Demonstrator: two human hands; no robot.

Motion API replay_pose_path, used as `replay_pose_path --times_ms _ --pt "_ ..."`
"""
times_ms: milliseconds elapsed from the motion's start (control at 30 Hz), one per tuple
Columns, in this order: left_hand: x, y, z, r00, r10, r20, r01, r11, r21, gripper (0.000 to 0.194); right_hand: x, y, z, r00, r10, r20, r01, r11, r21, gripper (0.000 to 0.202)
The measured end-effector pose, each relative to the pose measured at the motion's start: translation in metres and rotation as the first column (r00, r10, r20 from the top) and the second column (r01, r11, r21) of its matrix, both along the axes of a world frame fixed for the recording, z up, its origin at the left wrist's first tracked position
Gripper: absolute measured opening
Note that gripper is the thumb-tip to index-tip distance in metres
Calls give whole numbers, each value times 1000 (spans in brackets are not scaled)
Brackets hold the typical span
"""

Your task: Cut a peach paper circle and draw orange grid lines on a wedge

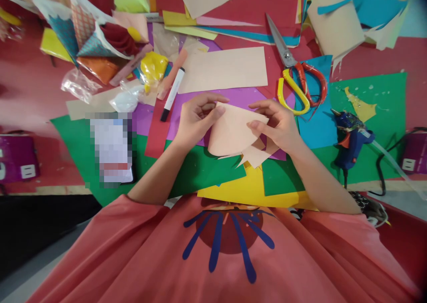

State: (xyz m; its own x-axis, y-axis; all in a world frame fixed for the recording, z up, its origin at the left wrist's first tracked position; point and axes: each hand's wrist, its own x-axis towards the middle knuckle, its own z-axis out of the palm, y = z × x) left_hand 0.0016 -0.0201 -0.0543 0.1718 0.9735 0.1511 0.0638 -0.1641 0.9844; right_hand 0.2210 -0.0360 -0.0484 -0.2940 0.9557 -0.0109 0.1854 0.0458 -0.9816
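Observation:
My left hand (196, 118) and my right hand (278, 125) both grip a peach-coloured piece of paper (230, 132) curled into a cone-like shape, just above the table. The left thumb and fingers pinch its upper left edge. My right fingers press on its right side. Jagged cut strips hang from the paper's lower right edge. Under it lie purple (193, 101), green (207, 169) and yellow (247, 189) paper sheets.
Red-and-yellow-handled scissors (293, 67) lie to the upper right. A blue glue gun (350, 136) stands on green paper (383, 98) at right. A black-and-white marker (172, 94) lies upper left. A peach sheet (227, 69) sits behind my hands. Paper scraps and plastic wrappers crowd the far left.

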Motion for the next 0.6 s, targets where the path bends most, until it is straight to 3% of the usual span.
replay_pose_path --times_ms 233,600 --pt "1 1 -1 997 70 -15 -70 997 35 31 -1 2 -3 996 -91 -21 92 995 49 31" --pt "0 0 -5 995 98 -31 -97 995 23 29 -1 2 -1 995 -97 -21 98 994 42 26"
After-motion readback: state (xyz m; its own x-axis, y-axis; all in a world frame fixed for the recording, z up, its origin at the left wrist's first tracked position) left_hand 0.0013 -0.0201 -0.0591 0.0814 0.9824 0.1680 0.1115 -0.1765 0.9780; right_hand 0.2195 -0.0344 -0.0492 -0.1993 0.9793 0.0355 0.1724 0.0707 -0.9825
